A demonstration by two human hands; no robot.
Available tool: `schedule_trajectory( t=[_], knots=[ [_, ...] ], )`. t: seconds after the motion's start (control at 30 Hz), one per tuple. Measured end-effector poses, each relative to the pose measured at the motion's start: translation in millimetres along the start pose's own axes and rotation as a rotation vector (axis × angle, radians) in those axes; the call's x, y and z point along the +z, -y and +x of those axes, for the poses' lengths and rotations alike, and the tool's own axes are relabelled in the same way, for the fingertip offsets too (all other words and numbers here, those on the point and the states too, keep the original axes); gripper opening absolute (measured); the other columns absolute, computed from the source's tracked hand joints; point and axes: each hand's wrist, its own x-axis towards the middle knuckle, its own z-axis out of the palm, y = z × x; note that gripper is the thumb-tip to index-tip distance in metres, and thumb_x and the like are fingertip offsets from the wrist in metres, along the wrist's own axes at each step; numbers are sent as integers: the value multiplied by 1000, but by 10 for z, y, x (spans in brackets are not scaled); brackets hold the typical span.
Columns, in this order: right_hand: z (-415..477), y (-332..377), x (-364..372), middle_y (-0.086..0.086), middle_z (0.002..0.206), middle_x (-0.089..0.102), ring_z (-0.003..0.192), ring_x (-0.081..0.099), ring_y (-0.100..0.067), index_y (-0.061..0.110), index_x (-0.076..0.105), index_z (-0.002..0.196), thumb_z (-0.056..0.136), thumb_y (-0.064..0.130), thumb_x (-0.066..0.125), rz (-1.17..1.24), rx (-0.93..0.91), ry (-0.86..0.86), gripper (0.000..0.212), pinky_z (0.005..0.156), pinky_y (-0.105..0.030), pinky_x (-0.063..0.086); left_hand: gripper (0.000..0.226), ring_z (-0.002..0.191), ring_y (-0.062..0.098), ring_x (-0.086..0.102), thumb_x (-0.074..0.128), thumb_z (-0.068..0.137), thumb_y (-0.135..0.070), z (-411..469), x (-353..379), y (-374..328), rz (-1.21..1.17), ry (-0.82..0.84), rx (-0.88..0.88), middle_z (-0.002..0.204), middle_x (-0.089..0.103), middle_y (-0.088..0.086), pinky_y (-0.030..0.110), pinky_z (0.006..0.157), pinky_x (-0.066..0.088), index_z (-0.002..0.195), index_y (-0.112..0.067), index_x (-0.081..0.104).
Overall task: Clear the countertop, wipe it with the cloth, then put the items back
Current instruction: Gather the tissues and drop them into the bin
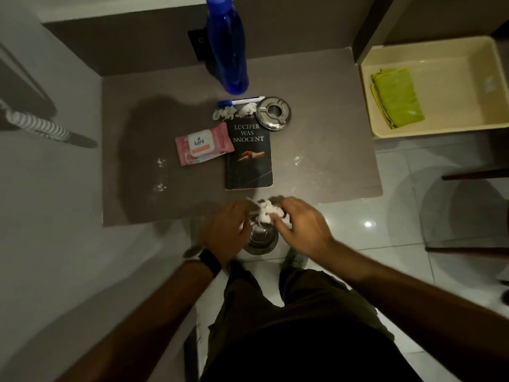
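Note:
On the brown countertop [325, 117] lie a black book [249, 158], a pink wipes pack [203, 146], a steel ashtray lid [273, 113], a blue pen [241, 101], white crumpled tissue bits [234, 112] and a tall blue bottle [225, 42]. My left hand [224, 232] and my right hand [300, 224] are together at the counter's near edge, both pinching a wad of white tissue [265, 209]. Beneath them a steel bowl [260, 241] shows, partly hidden. The green cloth [396, 97] lies folded in a cream tub [429, 130] on the right.
White crumbs [159, 175] dot the left part of the counter. A striped umbrella [46, 128] leans at the left. A glass table [468, 205] with dark frame stands at the right over white floor tiles. My legs are below the counter edge.

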Motion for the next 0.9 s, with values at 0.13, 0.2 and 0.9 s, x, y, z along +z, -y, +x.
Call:
schedule_trajectory(
  t=[0.13,0.2,0.9],
  knots=[
    [-143,-49,369,2,113,75,100,71,-19,22,68,130,105,45,59,-110,101,149,35,83,-29,55,26,90,12,61,54,98,-33,-215,316,127,54,96,-129,119,63,-3,26,79,52,123,-26,55],
    [-85,-31,492,-1,120,73,105,70,-22,21,65,134,107,45,55,-178,126,242,37,88,-35,58,25,93,17,65,52,98,-32,-235,393,160,61,117,-161,119,63,-3,31,79,55,123,-27,54],
    [2097,511,-594,-14,138,65,128,62,-33,14,60,141,98,26,70,-568,-64,94,46,106,-48,54,40,123,32,58,56,98,-25,316,-288,831,335,21,-305,136,55,12,44,110,47,137,-15,49]
  ],
)
